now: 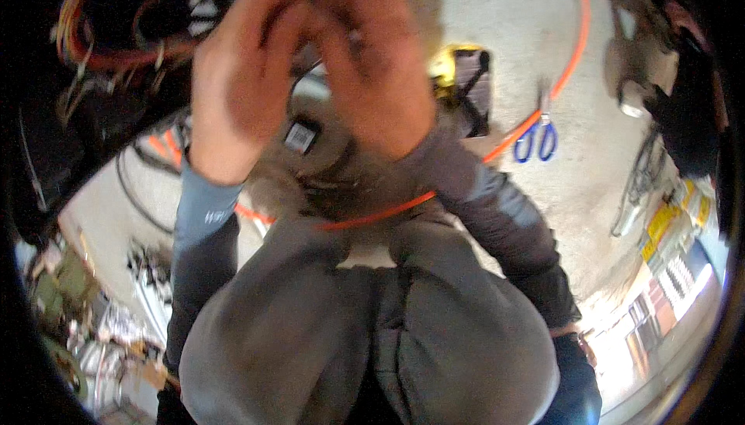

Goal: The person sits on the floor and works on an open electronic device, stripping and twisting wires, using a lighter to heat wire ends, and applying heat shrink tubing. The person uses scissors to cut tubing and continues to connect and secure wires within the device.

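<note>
At upper left, thin, curving wires (pixel 68 33) sink into shadow, their ends lost. At upper centre, motion blurs the left hand (pixel 252 76), then the right hand (pixel 380 76), both near the wires; how far open they are, or what they hold, I cannot tell. Right of centre, blue-loop-handled scissors (pixel 547 142) meet a smooth orange cable (pixel 582 21), cut off at the top edge.

Wires (pixel 116 60) left of the left hand (pixel 260 68) — scissors (pixel 542 121) on the floor (pixel 543 200), right of the right hand (pixel 380 68).
</note>
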A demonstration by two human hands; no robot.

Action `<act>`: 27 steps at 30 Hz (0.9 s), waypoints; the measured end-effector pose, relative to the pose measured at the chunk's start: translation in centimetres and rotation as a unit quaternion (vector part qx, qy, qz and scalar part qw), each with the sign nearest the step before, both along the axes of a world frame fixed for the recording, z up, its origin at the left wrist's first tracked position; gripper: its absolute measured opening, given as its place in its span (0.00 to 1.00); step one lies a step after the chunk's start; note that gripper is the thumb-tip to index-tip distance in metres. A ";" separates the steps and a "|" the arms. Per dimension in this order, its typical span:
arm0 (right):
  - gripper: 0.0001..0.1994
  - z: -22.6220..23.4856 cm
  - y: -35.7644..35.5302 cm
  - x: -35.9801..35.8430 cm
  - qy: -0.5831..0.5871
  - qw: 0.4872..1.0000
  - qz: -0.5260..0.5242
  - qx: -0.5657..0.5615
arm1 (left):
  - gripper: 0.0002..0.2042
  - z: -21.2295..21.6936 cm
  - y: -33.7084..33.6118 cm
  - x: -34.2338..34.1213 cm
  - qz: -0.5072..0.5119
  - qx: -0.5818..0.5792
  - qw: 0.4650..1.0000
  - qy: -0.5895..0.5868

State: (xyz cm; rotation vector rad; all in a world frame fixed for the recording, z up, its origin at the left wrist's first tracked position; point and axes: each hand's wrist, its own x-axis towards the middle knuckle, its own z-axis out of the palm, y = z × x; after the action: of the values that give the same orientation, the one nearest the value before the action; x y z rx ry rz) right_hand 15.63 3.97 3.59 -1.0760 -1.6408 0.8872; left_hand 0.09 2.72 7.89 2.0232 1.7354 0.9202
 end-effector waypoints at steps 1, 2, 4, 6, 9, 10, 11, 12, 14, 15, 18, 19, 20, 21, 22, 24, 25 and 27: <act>0.10 0.3 0.1 -0.3 0.012 1.000 -0.003 0.002 | 0.06 0.4 -0.3 0.3 0.027 -0.042 0.999 -0.012; 0.09 -0.6 -0.5 -0.9 -0.006 0.997 -0.053 0.062 | 0.07 0.3 -1.0 0.2 0.050 -0.087 0.995 -0.030; 0.13 0.0 -0.7 -1.2 -0.014 0.997 -0.062 0.048 | 0.08 -0.1 -0.7 -0.7 0.019 -0.086 0.996 0.012; 0.13 -0.8 -0.3 -0.7 0.002 0.995 -0.067 0.070 | 0.10 -0.8 -0.7 0.3 0.056 -0.154 0.983 -0.083; 0.11 -0.1 0.0 -0.9 0.069 0.995 -0.076 0.008 | 0.10 -2.1 -0.8 0.1 0.038 -0.128 0.991 -0.023; 0.11 -0.2 0.1 -0.5 0.068 0.995 -0.068 -0.002 | 0.10 -2.1 -0.7 0.7 0.044 -0.125 0.990 -0.040; 0.10 -0.4 0.3 0.1 0.069 0.996 -0.057 -0.013 | 0.10 -1.8 -0.6 1.3 0.052 -0.123 0.989 -0.056; 0.09 -0.9 -1.0 -1.5 0.034 0.998 -0.053 -0.018 | 0.10 -2.8 -1.6 -0.3 0.031 -0.119 0.990 -0.073; 0.08 -0.5 -1.1 -1.9 0.022 0.997 -0.062 -0.043 | 0.11 -2.3 -1.6 -0.3 0.021 -0.113 0.992 -0.045; 0.08 -0.6 -1.0 -1.8 0.033 0.997 -0.054 -0.046 | 0.11 -3.5 -2.0 -0.5 0.041 -0.109 0.992 -0.051; 0.08 -1.7 -1.1 -1.6 0.043 0.996 -0.066 -0.044 | 0.12 -5.0 -2.1 0.2 0.064 -0.108 0.991 -0.050; 0.08 -2.0 -1.1 -1.9 0.046 0.996 -0.065 -0.040 | 0.12 -4.7 -2.2 0.7 0.089 -0.122 0.980 -0.132; 0.08 -2.3 -1.2 -1.9 0.056 0.996 -0.050 -0.052 | 0.12 -4.8 -2.2 0.8 0.082 -0.114 0.978 -0.156; 0.08 -2.0 -1.3 -2.0 0.063 0.995 -0.031 -0.064 | 0.12 -4.7 -2.4 0.5 0.078 -0.104 0.974 -0.183; 0.08 -1.6 -1.1 -1.9 0.070 0.994 -0.015 -0.077 | 0.13 -5.1 -2.5 0.1 0.082 -0.100 0.977 -0.168; 0.09 -0.7 -0.4 -1.0 0.052 0.996 0.020 -0.076 | 0.14 -5.7 -2.7 -0.6 0.089 -0.093 0.982 -0.136; 0.09 -0.3 0.0 -0.6 0.042 0.996 0.038 -0.075 | 0.13 -5.9 -2.9 -0.6 0.105 -0.095 0.981 -0.136; 0.10 -0.1 0.4 -0.1 0.019 0.989 0.067 -0.130 | 0.13 -5.6 -2.9 -0.4 0.107 -0.094 0.982 -0.122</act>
State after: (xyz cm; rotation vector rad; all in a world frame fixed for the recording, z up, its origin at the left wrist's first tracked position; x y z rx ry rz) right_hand 15.52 4.39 3.47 -1.1250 -1.6108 1.2296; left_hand -0.33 -0.13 2.27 1.5593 1.8471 0.9810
